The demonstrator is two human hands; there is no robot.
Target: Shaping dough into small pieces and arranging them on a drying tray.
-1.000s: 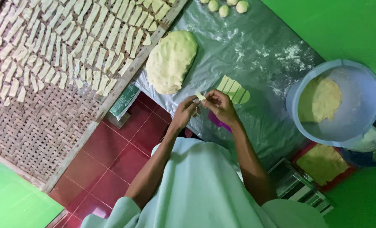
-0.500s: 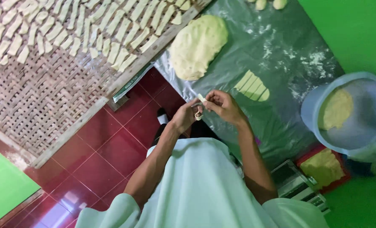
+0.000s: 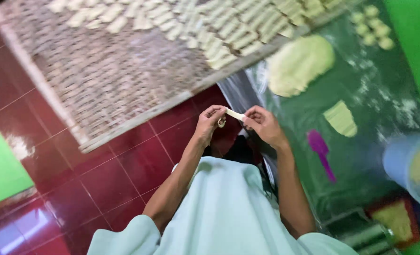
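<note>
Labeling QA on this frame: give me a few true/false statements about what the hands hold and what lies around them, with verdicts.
1. Both hands, left hand and right hand, hold one pale strip of dough between them. True.
2. The purple plastic scraper is in the right hand. False: it lies on the dark flour-dusted plastic sheet, apart from both hands.
3. The woven bamboo drying tray carries rows of shaped dough pieces. True.
4. The large flattened slab of pale dough sits on the red tiled floor. False: it rests on the plastic sheet.
</note>
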